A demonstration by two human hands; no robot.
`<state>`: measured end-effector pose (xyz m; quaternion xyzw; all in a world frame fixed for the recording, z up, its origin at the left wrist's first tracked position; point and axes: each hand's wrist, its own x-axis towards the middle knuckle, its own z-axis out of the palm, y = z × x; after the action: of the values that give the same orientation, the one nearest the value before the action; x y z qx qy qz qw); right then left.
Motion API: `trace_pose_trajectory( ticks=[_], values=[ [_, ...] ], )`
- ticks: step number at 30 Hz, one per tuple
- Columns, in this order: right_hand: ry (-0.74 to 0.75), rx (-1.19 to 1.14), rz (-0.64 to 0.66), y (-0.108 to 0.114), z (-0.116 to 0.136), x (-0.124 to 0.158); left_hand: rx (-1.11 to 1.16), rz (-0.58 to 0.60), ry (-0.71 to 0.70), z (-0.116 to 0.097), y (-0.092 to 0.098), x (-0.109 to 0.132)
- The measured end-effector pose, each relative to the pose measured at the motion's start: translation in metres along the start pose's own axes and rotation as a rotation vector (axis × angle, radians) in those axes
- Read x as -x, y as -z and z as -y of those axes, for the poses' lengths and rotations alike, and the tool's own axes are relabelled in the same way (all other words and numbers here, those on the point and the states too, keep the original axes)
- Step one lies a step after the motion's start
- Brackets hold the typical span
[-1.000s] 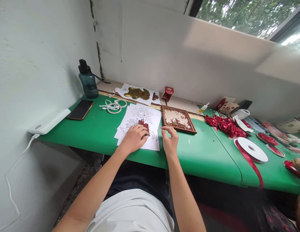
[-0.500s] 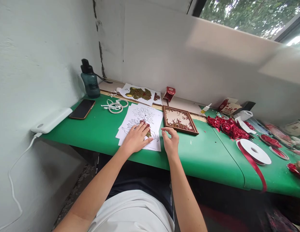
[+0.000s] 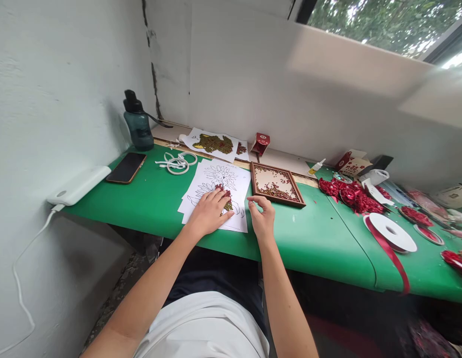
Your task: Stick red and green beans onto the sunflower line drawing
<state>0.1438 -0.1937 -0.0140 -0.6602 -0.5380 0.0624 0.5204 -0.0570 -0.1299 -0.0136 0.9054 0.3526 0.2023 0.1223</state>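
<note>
Covering part of the red and green grains (image 3: 228, 203) on the flower drawing (image 3: 236, 195), your left hand (image 3: 209, 211) hides what lies beneath; it rests palm down, fingers extended, clasping nothing visible. Your right hand (image 3: 261, 214) is bent beside the paper near the framed tray (image 3: 298, 191), thumb and forefinger close together; whether they pinch anything, I cannot tell.

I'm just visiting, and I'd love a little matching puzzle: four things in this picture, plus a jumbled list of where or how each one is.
1. left hand
2. wooden-rimmed tray
3. phone
4. white spool

A. screen dark
B. red ribbon trailing over the edge of the green table
C. resting on the drawn-on sheet
D. scattered with small seeds or beads

Pairs: 1-C, 2-D, 3-A, 4-B
</note>
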Motion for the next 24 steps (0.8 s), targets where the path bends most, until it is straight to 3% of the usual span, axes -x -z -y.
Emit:
trace_pose_trajectory(
  ticks=[9, 24],
  values=[
    [0.002, -0.007, -0.009, 0.0, 0.0002, 0.0002, 0.009, -0.011, 0.04, 0.0006, -0.0005, 0.0003],
    [-0.008, -0.026, -0.009, 0.0001, 0.0012, 0.0, -0.032, 0.078, 0.081, -0.0035, 0.0066, -0.0009]
  ],
)
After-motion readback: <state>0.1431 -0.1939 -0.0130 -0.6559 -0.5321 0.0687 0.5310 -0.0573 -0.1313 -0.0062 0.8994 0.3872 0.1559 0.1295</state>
